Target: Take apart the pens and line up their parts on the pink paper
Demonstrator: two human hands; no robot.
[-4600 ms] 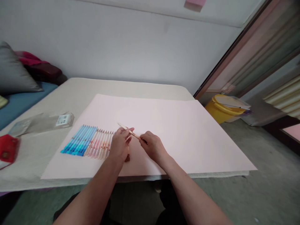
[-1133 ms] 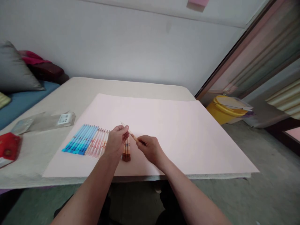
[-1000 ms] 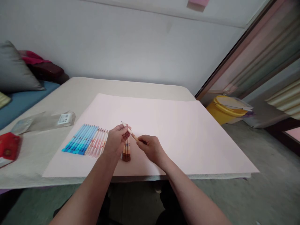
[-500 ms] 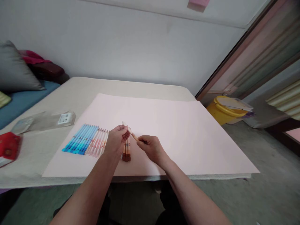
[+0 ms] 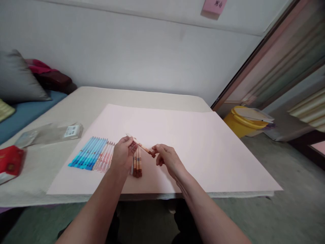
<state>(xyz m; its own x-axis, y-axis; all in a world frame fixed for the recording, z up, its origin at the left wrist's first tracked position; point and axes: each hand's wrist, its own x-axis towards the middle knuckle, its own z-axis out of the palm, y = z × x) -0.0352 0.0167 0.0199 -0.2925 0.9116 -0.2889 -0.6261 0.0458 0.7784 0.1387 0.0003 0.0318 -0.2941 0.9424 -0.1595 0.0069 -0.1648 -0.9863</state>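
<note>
My left hand point(image 5: 123, 150) is closed on a slim cream-and-brown pen point(image 5: 142, 145), held at a slant above the pink sheet. Its pale tip points up and left, its dark brown end down and right. Close beside that brown end is my right hand point(image 5: 166, 157), fingers parted and slightly bent; whether a fingertip touches the pen is hard to tell. Several similar brown-ended pens point(image 5: 137, 166) lie below, partly covered by my left hand. Further left lie a row of pink-and-white pens point(image 5: 104, 157) and a row of blue pens point(image 5: 88, 152).
The pink sheet point(image 5: 190, 149) covers much of the cloth-topped table point(image 5: 142, 96). At the left are a clear plastic wrapper point(image 5: 53, 133) and a red packet point(image 5: 11, 161). A yellow bucket point(image 5: 237, 123) stands on the floor at the right, beyond the table.
The brown end of the pen, covered by my right hand before, now shows as those fingers have loosened and parted. The view has tilted up slightly.
</note>
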